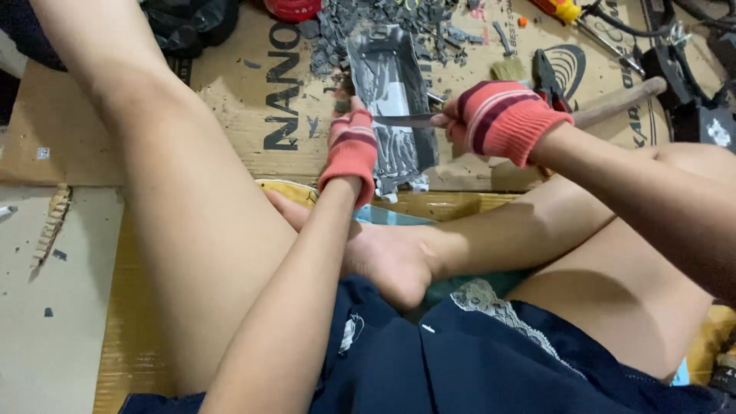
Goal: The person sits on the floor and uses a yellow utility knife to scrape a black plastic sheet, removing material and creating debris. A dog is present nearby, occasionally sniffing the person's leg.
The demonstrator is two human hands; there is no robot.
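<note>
Left hand (351, 149): in a red fingerless glove, pressed closed on the near left edge of the grey panel (391, 100)
Right hand (498, 119): gloved, clenched around a thin blade (406, 119) laid across the panel
Panel: flat on the cardboard sheet (253, 115) — far edge among grey fragments (360, 19)
Pliers (546, 77): just beyond the right hand

We see flattened brown cardboard (230, 115) spread over a pale grey floor (46, 307), grey debris (345, 31) heaped at the far edge, a black bag (192, 23) beyond, and tools such as pliers (548, 77) and a brush (506, 65) scattered rightward under even light.
</note>
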